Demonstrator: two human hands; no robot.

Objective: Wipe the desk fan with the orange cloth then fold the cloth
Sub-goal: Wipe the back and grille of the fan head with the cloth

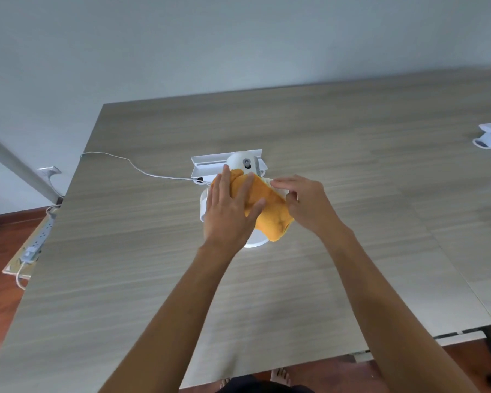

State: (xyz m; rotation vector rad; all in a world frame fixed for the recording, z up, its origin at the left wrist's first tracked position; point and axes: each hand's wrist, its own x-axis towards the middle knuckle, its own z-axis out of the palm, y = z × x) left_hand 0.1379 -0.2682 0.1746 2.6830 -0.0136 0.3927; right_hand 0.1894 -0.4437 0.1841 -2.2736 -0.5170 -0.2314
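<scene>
- The white desk fan stands at the centre of the frame on the wood-grain worktop, its round base showing at the lower edge of the cloth
- The orange cloth lies bunched over the fan's top
- The left hand presses on the cloth with fingers straight and spread, grasping nothing
- The right hand pinches the cloth's right edge with curled fingers
- A white cable runs from the fan toward the left edge of the worktop
- A power strip lies at the frame's left, on the floor
</scene>
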